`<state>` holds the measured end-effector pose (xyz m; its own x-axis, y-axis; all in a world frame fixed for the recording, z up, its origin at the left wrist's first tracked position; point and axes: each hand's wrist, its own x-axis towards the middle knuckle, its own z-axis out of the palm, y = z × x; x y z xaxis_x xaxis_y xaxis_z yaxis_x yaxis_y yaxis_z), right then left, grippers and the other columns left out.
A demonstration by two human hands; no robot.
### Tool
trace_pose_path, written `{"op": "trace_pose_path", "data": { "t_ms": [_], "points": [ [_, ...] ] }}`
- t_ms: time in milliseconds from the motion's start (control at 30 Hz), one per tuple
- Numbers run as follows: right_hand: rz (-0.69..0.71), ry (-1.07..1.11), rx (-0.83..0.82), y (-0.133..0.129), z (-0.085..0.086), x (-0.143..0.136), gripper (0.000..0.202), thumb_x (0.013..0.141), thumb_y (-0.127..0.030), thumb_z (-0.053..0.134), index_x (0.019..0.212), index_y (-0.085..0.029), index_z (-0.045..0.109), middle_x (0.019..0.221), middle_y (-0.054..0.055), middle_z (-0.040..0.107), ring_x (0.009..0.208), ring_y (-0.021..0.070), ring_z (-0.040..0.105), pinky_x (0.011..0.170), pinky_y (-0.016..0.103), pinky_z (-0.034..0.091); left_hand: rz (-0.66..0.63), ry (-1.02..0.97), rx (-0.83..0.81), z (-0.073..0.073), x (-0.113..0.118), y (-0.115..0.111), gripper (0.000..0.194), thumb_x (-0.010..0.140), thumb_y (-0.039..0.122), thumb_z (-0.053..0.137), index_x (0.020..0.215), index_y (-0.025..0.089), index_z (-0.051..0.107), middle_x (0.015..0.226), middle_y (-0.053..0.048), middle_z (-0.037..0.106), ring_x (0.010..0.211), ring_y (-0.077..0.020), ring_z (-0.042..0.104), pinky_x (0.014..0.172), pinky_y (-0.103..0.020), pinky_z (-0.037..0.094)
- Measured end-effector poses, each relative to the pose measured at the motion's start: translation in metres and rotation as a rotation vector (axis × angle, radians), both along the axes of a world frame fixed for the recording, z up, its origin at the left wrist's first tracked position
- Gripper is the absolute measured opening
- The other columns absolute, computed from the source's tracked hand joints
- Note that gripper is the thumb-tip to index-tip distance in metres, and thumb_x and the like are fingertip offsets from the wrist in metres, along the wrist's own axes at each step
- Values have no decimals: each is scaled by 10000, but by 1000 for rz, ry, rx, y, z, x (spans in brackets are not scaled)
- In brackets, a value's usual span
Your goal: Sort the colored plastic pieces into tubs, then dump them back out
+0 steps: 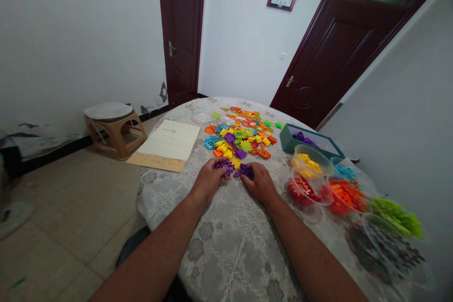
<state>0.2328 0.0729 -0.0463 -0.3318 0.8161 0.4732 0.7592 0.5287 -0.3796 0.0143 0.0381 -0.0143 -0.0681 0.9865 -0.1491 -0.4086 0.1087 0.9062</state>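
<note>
My left hand [210, 177] is closed round a purple toothed plastic piece [225, 166] at the near edge of a mixed pile. Close by on its right, my right hand [260, 180] grips another purple toothed piece [242, 170] between thumb and fingers. A yellow piece [236, 163] lies between the two, just beyond the fingertips; I cannot tell whether it joins them. The pile of coloured plastic pieces [246, 144] spreads behind my hands in yellow, green, blue, orange and purple. My palms hide parts of both held pieces.
At right stand a green box [288, 141] with purple pieces and several clear tubs, including one of yellow [307, 166], one of red [300, 191] and one of grey pieces [385, 250]. Left lies an open notebook [170, 139]. A stool [115, 132] stands beyond the patterned tablecloth [226, 240].
</note>
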Motion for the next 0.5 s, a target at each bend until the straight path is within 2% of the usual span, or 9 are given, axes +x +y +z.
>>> {"op": "trace_pose_path", "data": {
  "t_ms": [200,367,500],
  "points": [
    [105,85,-25,-3,8,-5,182,888,-193,606,1068,-214,613,1020,68,659,919,222,613,843,342,499,12,140,39,-5,0,0,485,745,98,706,1221,191,707,1249,-125,759,1003,-215,762,795,-320,661],
    [157,128,-48,-9,14,-10,207,844,-181,609,1048,-216,603,995,55,648,881,209,606,792,312,480,22,153,30,0,1,-3,496,767,105,696,1256,192,682,1302,-143,720,967,-219,765,743,-343,682],
    [193,119,-100,-11,11,-11,201,811,-159,585,1001,-227,580,920,25,652,816,191,585,754,288,448,86,243,52,4,-1,-3,473,791,125,679,1256,217,687,1286,-114,702,955,-208,754,710,-342,690]
  ]
}}
